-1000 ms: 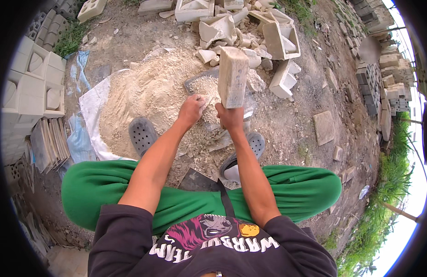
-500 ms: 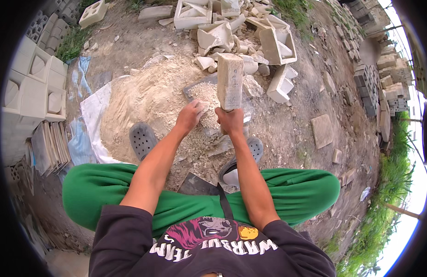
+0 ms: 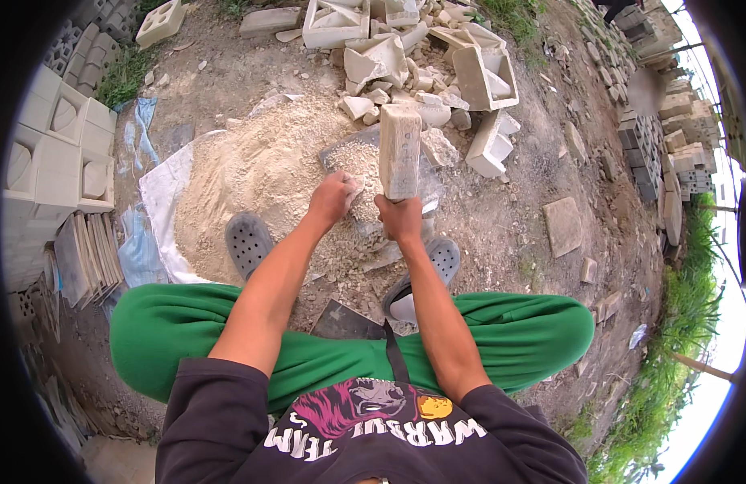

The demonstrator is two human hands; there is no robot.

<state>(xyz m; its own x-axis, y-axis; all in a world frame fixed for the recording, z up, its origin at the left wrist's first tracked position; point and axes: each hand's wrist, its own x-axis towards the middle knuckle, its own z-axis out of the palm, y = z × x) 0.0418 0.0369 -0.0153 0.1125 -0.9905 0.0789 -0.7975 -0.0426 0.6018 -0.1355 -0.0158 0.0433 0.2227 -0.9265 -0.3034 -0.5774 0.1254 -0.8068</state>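
My right hand [image 3: 401, 218] is closed round the near end of a block-shaped wooden mallet [image 3: 400, 153]. Its long pale head points away from me, and the grip is hidden in the fist. My left hand [image 3: 333, 198] is closed low over a heap of crushed pale stone [image 3: 357, 161], its dusty fingertips bunched. Something pale shows at those fingertips, too small to make out. Under the crushed stone lies a dark slab [image 3: 334, 153], partly covered. A broad mound of sandy powder [image 3: 252, 161] spreads to the left of my hands.
The mound lies on a white sheet [image 3: 165, 189]. Broken pale blocks [image 3: 381, 60] are heaped beyond my hands. My clog-shod feet [image 3: 249, 240] flank the work spot. Moulded blocks [image 3: 58, 113] stand at left, a flat stone [image 3: 562, 227] lies at right, and grey blocks [image 3: 643, 145] are stacked farther right.
The mallet and my right hand have come slightly down and nearer to me. My left hand stays almost in place over the crushed stone.
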